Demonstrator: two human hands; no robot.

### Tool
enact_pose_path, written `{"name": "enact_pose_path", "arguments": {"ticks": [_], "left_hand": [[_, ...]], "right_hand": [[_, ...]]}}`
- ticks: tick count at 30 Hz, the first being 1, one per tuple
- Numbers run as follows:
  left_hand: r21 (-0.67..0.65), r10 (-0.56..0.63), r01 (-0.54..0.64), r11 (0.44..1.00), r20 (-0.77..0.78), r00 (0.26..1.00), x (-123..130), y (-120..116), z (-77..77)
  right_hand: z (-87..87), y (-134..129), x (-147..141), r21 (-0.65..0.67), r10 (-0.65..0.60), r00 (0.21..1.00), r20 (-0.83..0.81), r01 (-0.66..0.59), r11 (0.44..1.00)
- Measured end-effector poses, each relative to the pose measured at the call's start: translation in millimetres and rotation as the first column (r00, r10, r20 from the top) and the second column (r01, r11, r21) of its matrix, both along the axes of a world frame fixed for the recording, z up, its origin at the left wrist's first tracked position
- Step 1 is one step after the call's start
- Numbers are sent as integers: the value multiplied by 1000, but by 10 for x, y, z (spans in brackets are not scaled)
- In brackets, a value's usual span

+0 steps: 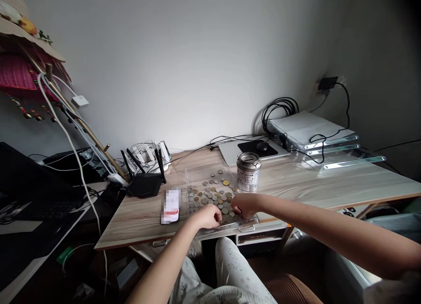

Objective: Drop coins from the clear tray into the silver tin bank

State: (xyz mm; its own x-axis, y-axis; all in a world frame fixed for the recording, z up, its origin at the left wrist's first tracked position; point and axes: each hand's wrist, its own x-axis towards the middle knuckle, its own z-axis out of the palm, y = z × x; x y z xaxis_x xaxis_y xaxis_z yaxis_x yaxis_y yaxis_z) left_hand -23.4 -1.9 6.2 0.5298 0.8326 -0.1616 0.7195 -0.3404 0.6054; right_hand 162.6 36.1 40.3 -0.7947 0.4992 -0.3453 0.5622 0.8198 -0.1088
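Observation:
Many loose coins (214,198), silver and a few brassy ones, lie spread flat in a clear plastic tray (194,172) on the desk. At the tray's front, my left hand (208,215) is closed with its fingers curled down among the nearest coins. My right hand (245,204) is over the tray's right side, its fingers bent inward and closed beside the coins. What either hand holds, if anything, is hidden by the fingers. Just behind my right hand, a metal can (248,172) with a slotted lid and a printed label stands upright.
A phone (171,205) lies left of the tray, near a black router (144,184). Behind the can are a closed laptop (226,151) and a mouse (262,145) on a black pad. Stacked clear trays (315,139) and coiled cable (279,109) occupy the right rear.

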Motion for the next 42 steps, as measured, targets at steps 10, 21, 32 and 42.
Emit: {"name": "enact_pose_path", "arguments": {"ticks": [10,21,32,42], "left_hand": [[-80,95,-97,992,-22,995,14,-34,-4],[-663,713,-299,686,531,459,159,-16,-174],[-836,817,-54,546,545,-186,440,188,-149],[-843,829,56,535,511,-226,422,126,-231]], "right_hand": [[-61,197,-20,-378,0,996,94,35,925],[-58,255,18,-705,-567,732,-378,169,689],[64,179,-426,-351,-320,631,-707,79,933],[450,254,-38,-159,-271,408,-872,288,944]]}}
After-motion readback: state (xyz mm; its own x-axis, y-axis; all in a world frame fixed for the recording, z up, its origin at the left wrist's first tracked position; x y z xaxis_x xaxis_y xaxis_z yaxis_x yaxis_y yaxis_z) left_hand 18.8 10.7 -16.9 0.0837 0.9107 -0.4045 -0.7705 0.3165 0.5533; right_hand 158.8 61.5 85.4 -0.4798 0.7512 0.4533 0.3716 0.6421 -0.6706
